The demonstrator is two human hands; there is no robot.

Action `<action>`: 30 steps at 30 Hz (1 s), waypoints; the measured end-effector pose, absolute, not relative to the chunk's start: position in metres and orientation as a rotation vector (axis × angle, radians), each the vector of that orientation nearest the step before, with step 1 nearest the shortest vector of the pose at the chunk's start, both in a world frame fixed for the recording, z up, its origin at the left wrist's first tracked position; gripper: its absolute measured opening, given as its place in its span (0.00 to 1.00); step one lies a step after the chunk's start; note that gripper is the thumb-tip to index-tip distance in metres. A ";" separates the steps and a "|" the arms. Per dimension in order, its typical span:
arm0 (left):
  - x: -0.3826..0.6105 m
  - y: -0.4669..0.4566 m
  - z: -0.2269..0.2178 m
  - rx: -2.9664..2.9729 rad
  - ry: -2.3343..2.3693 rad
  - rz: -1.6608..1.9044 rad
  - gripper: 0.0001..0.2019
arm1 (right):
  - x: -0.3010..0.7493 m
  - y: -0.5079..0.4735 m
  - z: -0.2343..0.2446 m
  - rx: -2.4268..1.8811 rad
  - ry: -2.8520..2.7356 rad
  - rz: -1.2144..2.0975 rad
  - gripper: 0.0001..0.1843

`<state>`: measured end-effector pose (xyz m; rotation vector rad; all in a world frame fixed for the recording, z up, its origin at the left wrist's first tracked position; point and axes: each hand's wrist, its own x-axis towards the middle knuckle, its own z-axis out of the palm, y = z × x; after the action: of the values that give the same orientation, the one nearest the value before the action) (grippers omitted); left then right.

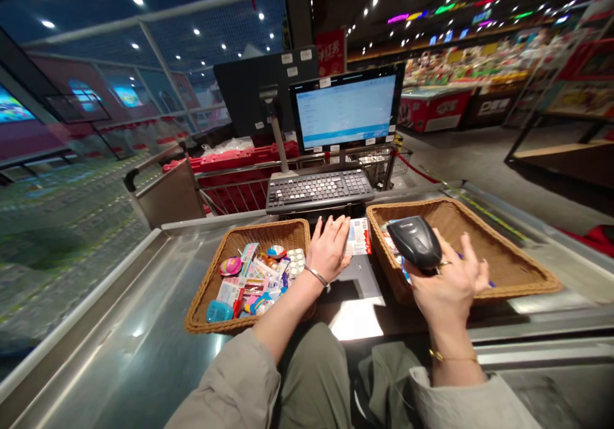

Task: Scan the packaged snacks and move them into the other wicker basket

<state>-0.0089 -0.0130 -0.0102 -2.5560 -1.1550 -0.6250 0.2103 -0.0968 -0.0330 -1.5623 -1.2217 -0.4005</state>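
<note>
My left hand holds a small white and red packet between the two wicker baskets, just below the keyboard. My right hand grips a black barcode scanner above the near left corner of the right basket, with its head towards the packet. The left basket is full of several small colourful sweets and packets. A few items lie in the right basket under the scanner, mostly hidden.
A checkout screen stands behind the keyboard, with a dark customer display to its left. Red shopping baskets and a wire trolley sit beyond the steel counter. Shop shelves line the far right.
</note>
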 end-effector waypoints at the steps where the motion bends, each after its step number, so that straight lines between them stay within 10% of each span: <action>1: -0.004 -0.013 -0.009 -2.571 -1.139 -0.628 0.40 | 0.215 -0.098 -0.033 -1.574 -1.185 -0.402 0.27; 30: 0.112 -0.008 -0.054 -2.818 -1.023 -0.523 0.31 | 0.272 -0.106 -0.048 -1.625 -0.762 -0.424 0.28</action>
<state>0.1124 -0.0084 -0.0544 -2.8178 -1.0230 -0.5235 0.2719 -0.1058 -0.0478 -1.6252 -0.7620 -0.4240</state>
